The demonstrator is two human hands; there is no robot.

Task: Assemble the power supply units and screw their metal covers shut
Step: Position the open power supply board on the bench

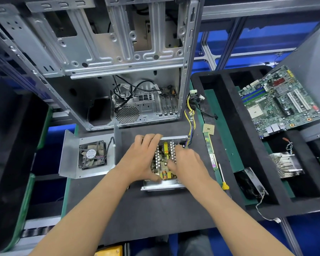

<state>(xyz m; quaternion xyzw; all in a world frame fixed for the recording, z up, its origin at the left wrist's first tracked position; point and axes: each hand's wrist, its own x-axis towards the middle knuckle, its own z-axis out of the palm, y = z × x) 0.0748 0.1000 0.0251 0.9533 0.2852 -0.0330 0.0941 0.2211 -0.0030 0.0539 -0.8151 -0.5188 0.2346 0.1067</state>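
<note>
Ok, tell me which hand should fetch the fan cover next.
Left, probably. The metal cover with the fan lies on the left hand's side of the open power supply; the right hand would have to cross over it.

Mat front (155,215) – left bare | far side blocked by computer case (118,52) | left flanked by cover (72,159) – right by screwdriver (222,177)

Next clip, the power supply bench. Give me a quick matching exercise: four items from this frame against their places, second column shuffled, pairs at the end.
Items:
1. metal cover with fan
2. screwdriver
3. motherboard
4. open power supply

Places:
A. under both hands
B. in the black tray, far right
C. left of the power supply
D. right of the power supply, yellow handle nearest the person

Pairs: 1-C, 2-D, 3-B, 4-A
</note>
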